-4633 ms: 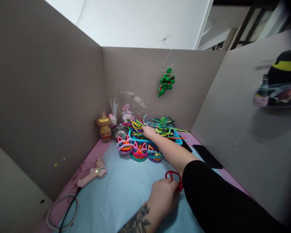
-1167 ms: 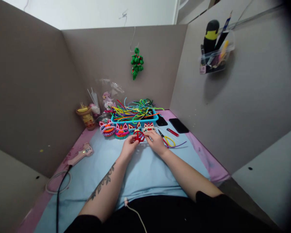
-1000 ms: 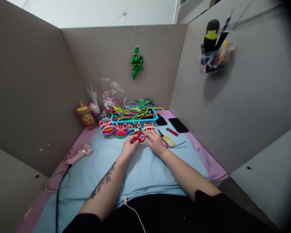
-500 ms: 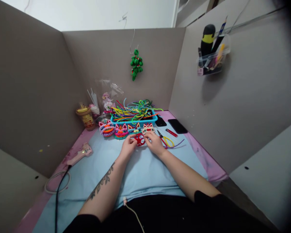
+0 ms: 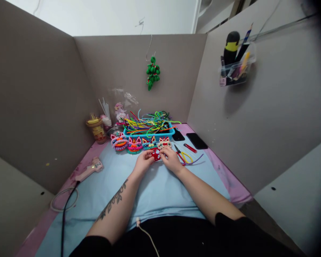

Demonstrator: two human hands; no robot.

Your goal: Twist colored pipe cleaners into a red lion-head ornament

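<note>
A small red openwork piece (image 5: 156, 154) is held between both hands above the pale blue cloth. My left hand (image 5: 144, 161) grips its left side with thumb and fingers. At its right edge my right hand (image 5: 170, 158) pinches it, fingertips bent together. Just behind the hands stand several fuzzy animal-face figures, among them a white and red one (image 5: 164, 142), a teal one (image 5: 149, 143), a pink and orange one (image 5: 134, 145) and a lilac one (image 5: 119, 142). Scissors with yellow and red handles (image 5: 186, 158) lie right of my right hand.
Behind the figures sits a blue basket (image 5: 149, 136) of colourful fuzzy stems. A pink glue gun (image 5: 90, 169) with a black cable lies left. A red cutter (image 5: 190, 147) and black phone (image 5: 197, 141) lie right; a cup (image 5: 96, 131) stands back left.
My left hand has shifted slightly on the red piece, its fingers now covering more of the left side. The whole view has moved a little.
</note>
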